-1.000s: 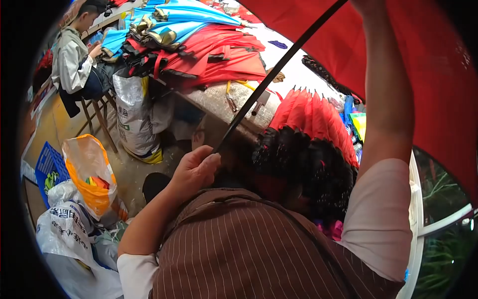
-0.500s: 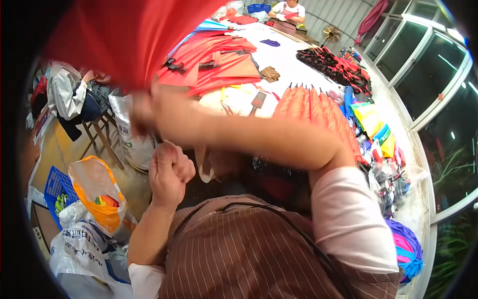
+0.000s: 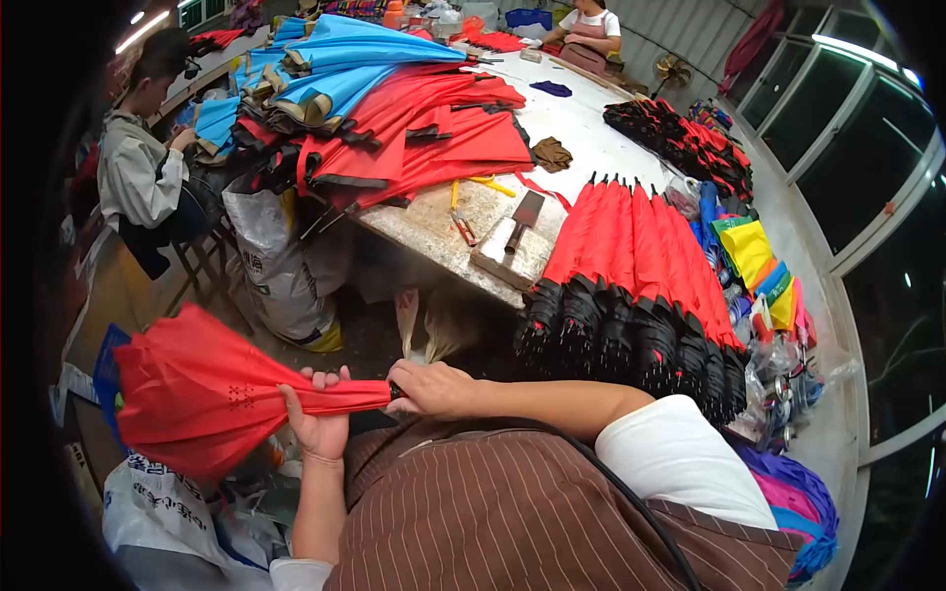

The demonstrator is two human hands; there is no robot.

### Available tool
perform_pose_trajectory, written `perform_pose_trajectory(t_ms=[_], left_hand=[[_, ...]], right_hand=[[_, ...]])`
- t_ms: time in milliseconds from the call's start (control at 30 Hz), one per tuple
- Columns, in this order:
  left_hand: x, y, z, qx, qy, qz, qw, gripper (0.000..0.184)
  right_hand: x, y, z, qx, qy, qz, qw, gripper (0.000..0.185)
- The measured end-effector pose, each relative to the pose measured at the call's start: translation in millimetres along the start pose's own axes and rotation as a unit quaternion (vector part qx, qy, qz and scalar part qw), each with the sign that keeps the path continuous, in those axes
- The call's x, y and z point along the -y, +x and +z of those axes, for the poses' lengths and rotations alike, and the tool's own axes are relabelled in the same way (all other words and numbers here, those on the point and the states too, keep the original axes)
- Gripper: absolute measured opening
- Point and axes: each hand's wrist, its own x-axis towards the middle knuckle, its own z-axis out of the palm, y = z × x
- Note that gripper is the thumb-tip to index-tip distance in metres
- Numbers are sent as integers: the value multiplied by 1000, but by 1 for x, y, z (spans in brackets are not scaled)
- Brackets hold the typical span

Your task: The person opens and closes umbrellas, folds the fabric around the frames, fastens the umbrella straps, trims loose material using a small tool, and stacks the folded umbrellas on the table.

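A red umbrella (image 3: 202, 394), partly folded, lies across in front of my body, its loose, wide end to the left and its narrow end to the right. My left hand (image 3: 320, 424) is loosely wrapped round the gathered red cloth from below, with fingertips showing above it. Closed round the black tip at the narrow end is my right hand (image 3: 434, 389); its fingers hide most of that tip. Beyond my hands, the table corner bears a block with a flat-bladed tool (image 3: 524, 219) on it and yellow-handled pliers (image 3: 461, 219) beside it.
Red umbrellas (image 3: 453, 148) and blue umbrellas (image 3: 365, 49) are heaped on the table (image 3: 581, 128). Folded red-and-black umbrellas (image 3: 631, 256) line its right side. White sacks (image 3: 281, 266) stand below at the left. One person (image 3: 143, 177) sits at the left, another (image 3: 591, 34) at the back.
The red umbrella has come down from the upper left to lie across in front of me. My right hand has drawn back and lowered; my left hand now holds the cloth.
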Motion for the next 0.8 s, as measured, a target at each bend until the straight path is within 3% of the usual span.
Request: perform_pose_trajectory(t_ms=[100, 267, 400, 433, 500, 533, 600, 633, 733, 767, 800], left_hand=[[-12, 9, 1, 202, 20, -1, 979, 33], [-44, 12, 39, 248, 74, 30, 965, 40], [-67, 15, 36, 203, 204, 31, 957, 40], [-80, 17, 24, 148, 251, 27, 956, 38], [-110, 21, -6, 37, 340, 18, 939, 35], [-127, 20, -25, 38, 343, 18, 939, 35], [-152, 13, -60, -101, 488, 36, 866, 24], [-157, 5, -61, -105, 491, 36, 864, 24], [-178, -25, -59, -234, 595, 35, 768, 19], [-186, -31, -71, -250, 595, 39, 763, 19], [-194, -27, -93, -218, 660, 123, 709, 20]], right_hand=[[3, 11, -5, 30, 81, -31, 996, 45], [16, 39, 9, 74, 254, -109, 958, 48], [12, 59, 17, 103, 183, -138, 968, 49], [5, 62, 19, 103, 184, -141, 967, 49], [-13, 71, 20, -48, 141, -83, 985, 49], [-16, 74, 10, -73, 176, -43, 981, 47], [-31, 82, -10, -122, 262, 41, 957, 44], [-39, 87, -16, -144, 313, 83, 935, 42], [-53, 92, -45, -212, 484, 142, 837, 38], [-55, 95, -52, -231, 504, 152, 818, 38], [-57, 96, -56, -237, 529, 146, 802, 38]])
